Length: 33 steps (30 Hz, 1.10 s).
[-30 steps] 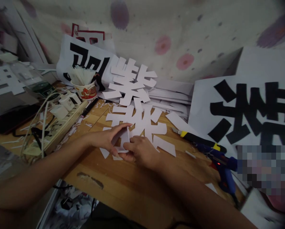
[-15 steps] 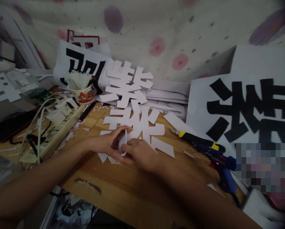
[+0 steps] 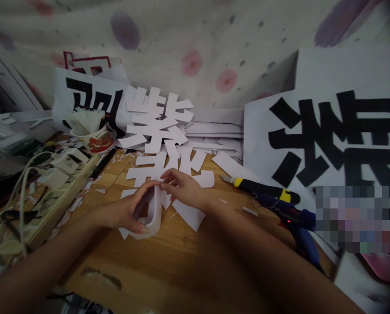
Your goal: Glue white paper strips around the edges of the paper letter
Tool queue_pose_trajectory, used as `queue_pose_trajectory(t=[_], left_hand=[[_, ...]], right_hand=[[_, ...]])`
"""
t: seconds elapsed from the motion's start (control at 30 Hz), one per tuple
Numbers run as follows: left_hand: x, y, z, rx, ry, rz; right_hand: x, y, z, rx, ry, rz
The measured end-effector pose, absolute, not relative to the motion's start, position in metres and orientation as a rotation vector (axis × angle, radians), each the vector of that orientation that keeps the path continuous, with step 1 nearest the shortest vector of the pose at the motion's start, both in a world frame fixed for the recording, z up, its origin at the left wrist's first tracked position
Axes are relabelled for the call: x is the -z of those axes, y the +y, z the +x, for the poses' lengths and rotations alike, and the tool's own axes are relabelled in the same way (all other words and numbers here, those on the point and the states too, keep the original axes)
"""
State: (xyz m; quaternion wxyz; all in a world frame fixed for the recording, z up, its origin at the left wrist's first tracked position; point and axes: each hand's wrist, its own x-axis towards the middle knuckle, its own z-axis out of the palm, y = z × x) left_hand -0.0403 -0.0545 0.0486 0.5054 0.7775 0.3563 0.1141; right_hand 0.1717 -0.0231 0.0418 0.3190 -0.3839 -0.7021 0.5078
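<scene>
My left hand (image 3: 124,211) is closed around a curved white strip (image 3: 156,218), thumb low inside the bend and fingers at its upper end. The strip stands on edge and curves round at the bottom. With bent fingers my right hand (image 3: 186,187) pinches the strip's upper end, close to my left fingertips. Under and behind both hands lies a white cut-out character (image 3: 201,179), partly covered by them. Another white cut-out character (image 3: 158,120) leans behind it.
To the right are a yellow-black utility knife (image 3: 263,189) and a blue glue gun (image 3: 304,237) with a red light. A power strip (image 3: 55,196) and a paper cup of translucent sticks (image 3: 98,139) stand left. A printed black character sheet (image 3: 256,131) leans at right.
The view has turned, shifting the table things leftward in the picture. My right hand has moved from the strip's inner side up to its upper end; the strip's curve now shows more fully.
</scene>
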Motion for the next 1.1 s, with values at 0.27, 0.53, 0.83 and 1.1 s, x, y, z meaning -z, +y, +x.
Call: queue_pose_trajectory(t=[0.27, 0.53, 0.83, 1.1], left_hand=[[-0.048, -0.055, -0.039, -0.301, 0.826, 1.708], [-0.048, -0.056, -0.041, -0.292, 0.824, 1.660], [-0.050, -0.053, -0.040, -0.285, 0.827, 1.765], [-0.045, -0.055, -0.043, -0.295, 0.855, 1.757]], right_hand=[[-0.032, -0.021, 0.169, -1.179, -1.933, -1.130], [-0.028, -0.022, 0.168, -1.115, -1.948, -1.145], [-0.026, -0.021, 0.163, -1.032, -1.901, -1.254], [-0.021, -0.020, 0.163, -0.962, -1.910, -1.280]])
